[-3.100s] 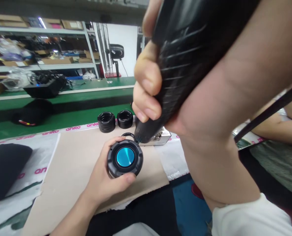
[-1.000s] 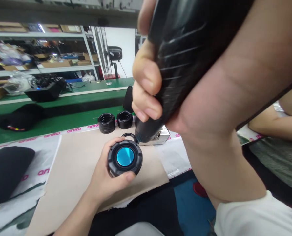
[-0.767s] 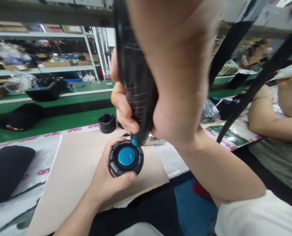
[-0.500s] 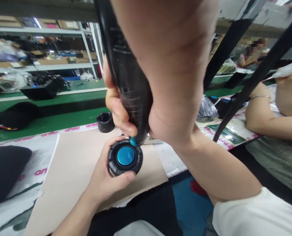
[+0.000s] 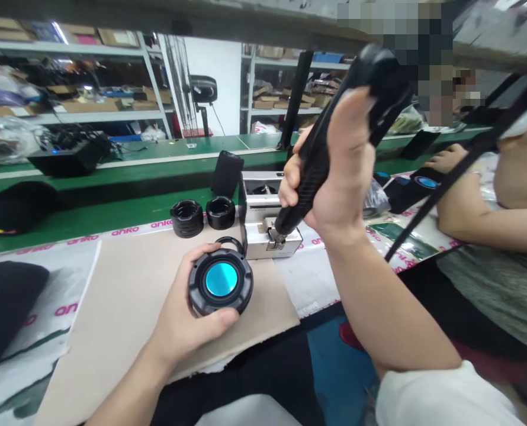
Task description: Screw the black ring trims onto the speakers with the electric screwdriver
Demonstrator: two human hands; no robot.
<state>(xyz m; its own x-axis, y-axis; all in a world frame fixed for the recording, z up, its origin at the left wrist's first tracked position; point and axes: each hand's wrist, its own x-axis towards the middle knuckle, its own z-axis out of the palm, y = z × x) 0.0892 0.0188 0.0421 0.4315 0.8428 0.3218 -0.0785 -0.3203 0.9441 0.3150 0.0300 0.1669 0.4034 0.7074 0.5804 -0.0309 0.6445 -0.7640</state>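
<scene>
My left hand point(image 5: 181, 316) is closed around a round black speaker part point(image 5: 198, 290) with a shiny blue disc point(image 5: 221, 279) facing up. It is held over a sheet of cardboard point(image 5: 121, 307). My right hand point(image 5: 346, 171) grips a black electric screwdriver point(image 5: 311, 177), tilted with its tip down at the front of a small white screw feeder point(image 5: 263, 249). Whether a screw sits on the tip is too small to tell. Just behind the round part, a thin black ring point(image 5: 232, 241) shows in part.
Two ribbed black rings point(image 5: 187, 222) point(image 5: 220, 214) stand behind the cardboard. A dark block point(image 5: 227, 171) is beside the feeder. Dark cloth-like items lie left. At right, a co-worker's arm point(image 5: 481, 219) rests near a slanting black bar point(image 5: 450, 171). Shelves with boxes stand behind.
The screwdriver has gone from the rim of the round part away to the screw feeder, carried by my right hand. My left hand still holds the part, shifted slightly left.
</scene>
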